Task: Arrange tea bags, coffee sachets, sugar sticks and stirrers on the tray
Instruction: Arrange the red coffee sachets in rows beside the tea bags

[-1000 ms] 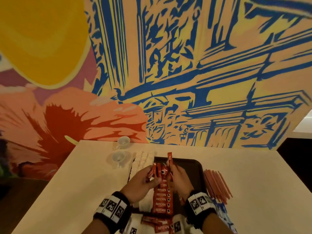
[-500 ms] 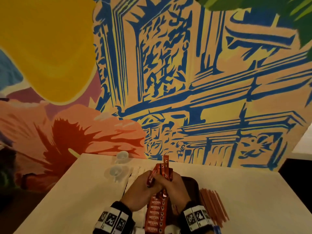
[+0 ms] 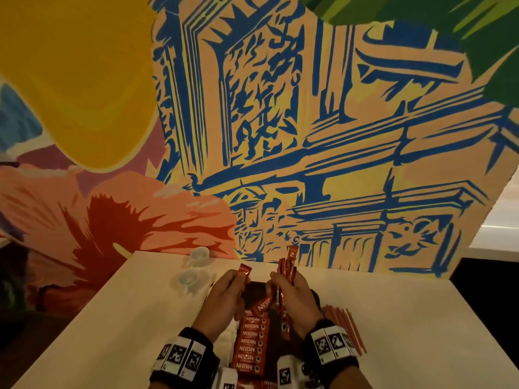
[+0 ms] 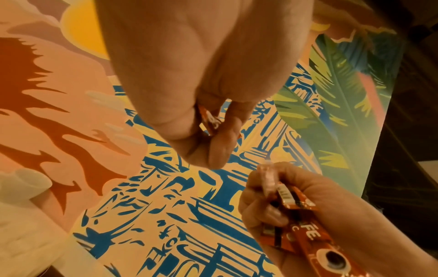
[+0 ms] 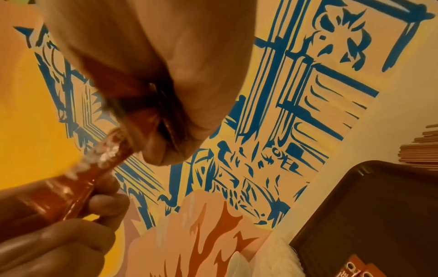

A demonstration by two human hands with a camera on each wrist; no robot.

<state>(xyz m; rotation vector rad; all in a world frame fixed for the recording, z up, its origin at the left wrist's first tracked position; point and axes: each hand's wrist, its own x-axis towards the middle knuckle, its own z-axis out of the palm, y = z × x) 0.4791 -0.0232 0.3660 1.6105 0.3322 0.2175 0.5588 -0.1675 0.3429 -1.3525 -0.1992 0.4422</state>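
Above the dark tray [image 3: 254,289], my left hand [image 3: 238,279] pinches a single red coffee sachet [image 3: 244,271]. In the left wrist view, that sachet [image 4: 211,121] peeks out between thumb and fingers. My right hand [image 3: 278,279] grips a small bundle of red coffee sachets [image 3: 288,263] upright, and the bundle [image 4: 294,204] also shows in the left wrist view. A neat row of Nescafe sachets [image 3: 251,342] lies on the tray below both hands. Orange stirrers [image 3: 346,325] lie on the table right of the tray [image 5: 379,215].
Two white cups [image 3: 199,253] [image 3: 189,277] stand on the white table [image 3: 112,327] at the back left of the tray. White packets [image 3: 228,336] lie left of the sachet row. A painted wall rises right behind the table. A dark drop lies beyond the table's right edge.
My hands held the sachet bundle together. They have drawn apart, the left hand taking one sachet away to the left. The head view has tilted up.
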